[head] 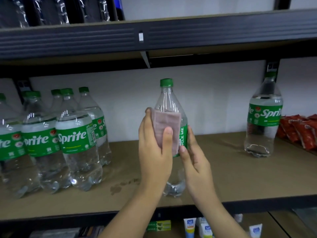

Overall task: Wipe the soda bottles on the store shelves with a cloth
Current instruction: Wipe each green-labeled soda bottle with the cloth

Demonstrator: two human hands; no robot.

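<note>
shop, stocked shelves, sprite bottles

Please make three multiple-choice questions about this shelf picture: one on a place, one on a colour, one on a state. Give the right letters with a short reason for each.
1. Where does the lone bottle stand?
A. right of the held bottle
B. among the bottles at left
C. on the top shelf

2. What colour is the cap of the held bottle?
A. red
B. green
C. blue

3. What is the left hand doing?
A. hanging idle
B. resting on the shelf
C. pressing a cloth on the bottle

Answers:
1 A: it stands alone near the red packets.
2 B: the cap is plainly green.
3 C: its thumb pins the pink cloth to the bottle, while the right hand steadies the other side.
</note>
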